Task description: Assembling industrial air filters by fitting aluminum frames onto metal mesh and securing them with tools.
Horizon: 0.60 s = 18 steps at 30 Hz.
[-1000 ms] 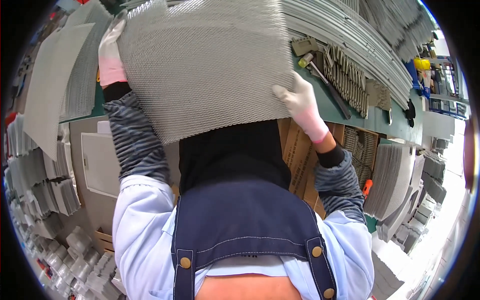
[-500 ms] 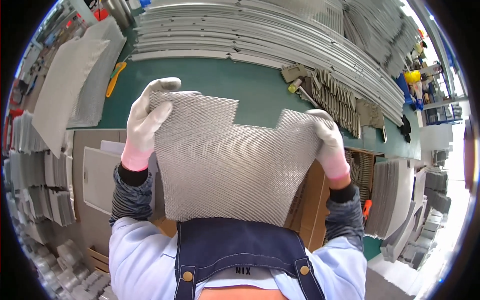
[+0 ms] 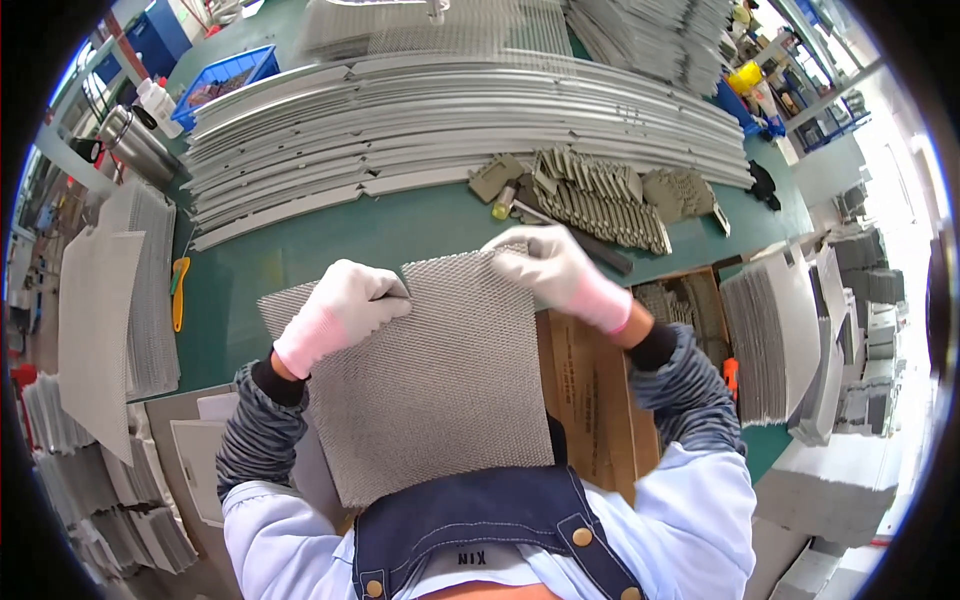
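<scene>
A silvery expanded-metal mesh sheet point(image 3: 430, 390) hangs tilted in front of my apron, its lower edge against my body. My left hand point(image 3: 345, 308), in a white glove with a pink cuff, is closed at the sheet's upper edge beside the notch; its fingertips are partly hidden. At the upper right corner, my right hand point(image 3: 555, 272), gloved alike, pinches the sheet between thumb and fingers. The sheet's upper left part sticks out beyond my left hand.
Long metal strips point(image 3: 420, 140) lie stacked across the green table point(image 3: 310, 240). Nearer are small beige metal parts point(image 3: 600, 195) and a screwdriver point(image 3: 505, 200). A yellow-handled tool point(image 3: 180, 290) lies left, by stacked mesh sheets point(image 3: 100, 310). A cardboard box point(image 3: 590, 400) stands below my right arm.
My left hand has moved from the sheet's outer left edge in to the notch, and my right hand has shifted left with its corner. The view has turned, bringing more of the table's far left in.
</scene>
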Available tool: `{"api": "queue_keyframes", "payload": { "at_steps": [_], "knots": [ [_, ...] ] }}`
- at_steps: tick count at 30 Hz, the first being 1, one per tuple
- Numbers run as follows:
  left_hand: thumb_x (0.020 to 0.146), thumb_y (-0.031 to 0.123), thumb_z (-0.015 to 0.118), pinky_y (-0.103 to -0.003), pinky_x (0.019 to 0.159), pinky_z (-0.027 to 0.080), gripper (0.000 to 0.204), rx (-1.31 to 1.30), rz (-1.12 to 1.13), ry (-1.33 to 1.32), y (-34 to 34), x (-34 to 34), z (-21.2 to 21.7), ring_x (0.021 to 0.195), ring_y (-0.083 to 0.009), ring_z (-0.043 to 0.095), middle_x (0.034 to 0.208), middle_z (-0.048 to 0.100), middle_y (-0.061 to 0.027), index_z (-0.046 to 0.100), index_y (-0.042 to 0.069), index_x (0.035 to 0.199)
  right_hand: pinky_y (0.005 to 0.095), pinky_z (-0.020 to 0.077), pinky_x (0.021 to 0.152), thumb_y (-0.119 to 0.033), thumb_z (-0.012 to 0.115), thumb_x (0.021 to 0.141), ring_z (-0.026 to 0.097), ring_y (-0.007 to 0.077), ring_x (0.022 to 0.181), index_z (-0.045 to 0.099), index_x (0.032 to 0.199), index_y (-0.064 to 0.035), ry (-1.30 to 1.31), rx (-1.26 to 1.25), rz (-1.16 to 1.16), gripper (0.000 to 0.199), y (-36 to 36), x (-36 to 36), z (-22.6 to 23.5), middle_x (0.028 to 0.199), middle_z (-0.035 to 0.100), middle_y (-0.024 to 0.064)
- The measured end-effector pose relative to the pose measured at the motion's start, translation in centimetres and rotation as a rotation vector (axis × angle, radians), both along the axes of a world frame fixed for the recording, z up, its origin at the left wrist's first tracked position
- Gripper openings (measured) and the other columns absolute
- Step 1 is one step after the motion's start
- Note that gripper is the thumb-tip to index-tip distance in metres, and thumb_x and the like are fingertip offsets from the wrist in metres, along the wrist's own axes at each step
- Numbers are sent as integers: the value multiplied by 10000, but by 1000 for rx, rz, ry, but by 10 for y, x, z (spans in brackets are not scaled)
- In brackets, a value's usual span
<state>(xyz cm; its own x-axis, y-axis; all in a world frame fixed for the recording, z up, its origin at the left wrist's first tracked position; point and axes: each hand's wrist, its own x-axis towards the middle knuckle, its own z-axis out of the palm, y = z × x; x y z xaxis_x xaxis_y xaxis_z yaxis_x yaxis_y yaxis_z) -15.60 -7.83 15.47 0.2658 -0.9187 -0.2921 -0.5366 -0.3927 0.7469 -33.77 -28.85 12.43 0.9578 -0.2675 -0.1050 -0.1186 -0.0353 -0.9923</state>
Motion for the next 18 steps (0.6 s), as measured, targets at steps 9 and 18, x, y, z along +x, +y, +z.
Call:
{"api": "queue_keyframes", "payload": {
  "at_steps": [9, 18],
  "knots": [
    [866, 172, 612, -407, 693, 537, 133, -4, -40, -568, -12, -10, -80, 750, -319, 653, 812, 637, -131, 625, 41, 848, 420, 524, 784, -100, 660, 724, 641, 335, 946, 661, 941, -87, 363, -1804, 633, 217, -119, 148, -12, 937, 667, 112],
    [820, 166, 671, -372, 630, 536, 199, -254, 121, -511, 1, -8, -91, 706, -287, 659, 822, 663, -113, 647, 48, 978, 407, 489, 813, -124, 670, 744, 603, 350, 930, 620, 1006, -84, 225, -1429, 531, 269, -144, 135, -9, 961, 624, 128]
  ]
}}
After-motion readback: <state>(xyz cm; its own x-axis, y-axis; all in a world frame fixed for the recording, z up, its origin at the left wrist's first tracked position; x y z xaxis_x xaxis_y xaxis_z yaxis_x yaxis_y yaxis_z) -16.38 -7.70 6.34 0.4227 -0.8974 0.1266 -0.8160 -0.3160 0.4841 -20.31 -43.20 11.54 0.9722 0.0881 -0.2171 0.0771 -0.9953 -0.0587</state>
